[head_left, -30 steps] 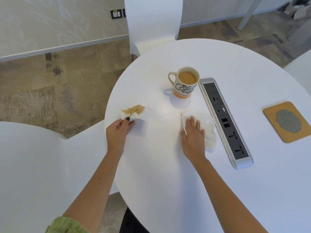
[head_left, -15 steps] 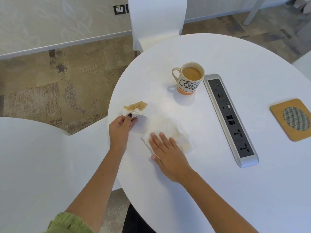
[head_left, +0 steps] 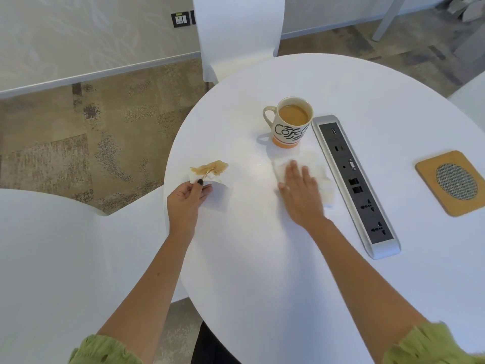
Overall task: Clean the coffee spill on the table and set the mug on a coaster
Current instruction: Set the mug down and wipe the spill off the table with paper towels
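Observation:
A cream mug [head_left: 288, 122] with an orange base, full of milky coffee, stands on the round white table [head_left: 262, 258] beside the socket strip. My left hand [head_left: 187, 203] pinches a coffee-stained tissue [head_left: 210, 170] near the table's left edge. My right hand [head_left: 299, 193] lies flat with fingers spread, pressing a white tissue [head_left: 319, 177] onto the tabletop just below the mug. A square wooden coaster [head_left: 455, 181] with a grey mesh disc lies at the far right, with nothing on it.
A silver and black socket strip [head_left: 354, 179] runs down the table between the mug and the coaster. A white chair [head_left: 236, 35] stands behind the table. Another white surface [head_left: 65, 258] sits at the lower left, over patterned carpet.
My right hand slid the white tissue left toward the stained tissue, then back right under the mug. My left hand kept hold of the stained tissue in place.

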